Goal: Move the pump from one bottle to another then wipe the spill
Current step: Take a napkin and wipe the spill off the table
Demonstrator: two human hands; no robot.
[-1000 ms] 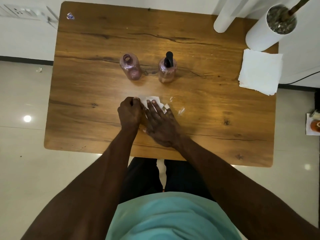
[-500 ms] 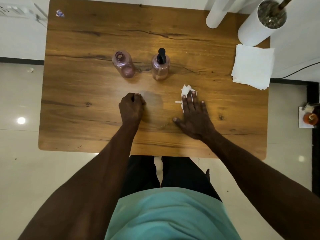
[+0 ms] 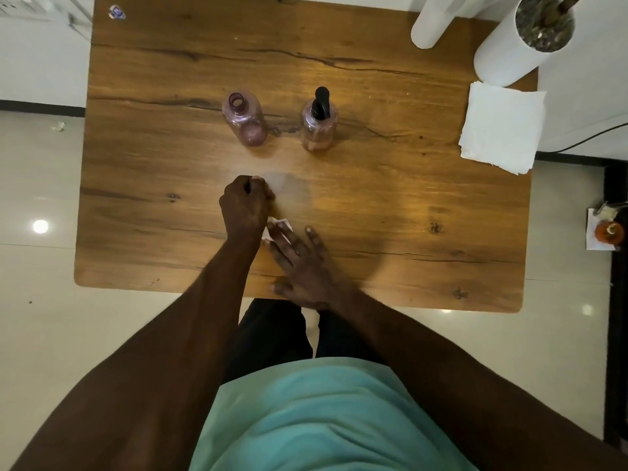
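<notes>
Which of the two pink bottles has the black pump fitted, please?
The right-hand bottle carries the pump; the left bottle stands with its neck open.

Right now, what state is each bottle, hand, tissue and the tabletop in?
Left bottle: upright, uncapped.
Right bottle: upright, black pump fitted.
Left hand: fisted, resting on table.
Right hand: flat, fingers pressing tissue.
Table: damp smear beside left hand.
Napkin stack: untouched.

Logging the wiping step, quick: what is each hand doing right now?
Left hand: fist resting on the table, fingers curled; nothing visibly held.
Right hand: fingers straight, pressing the crumpled tissue against the table.
</notes>
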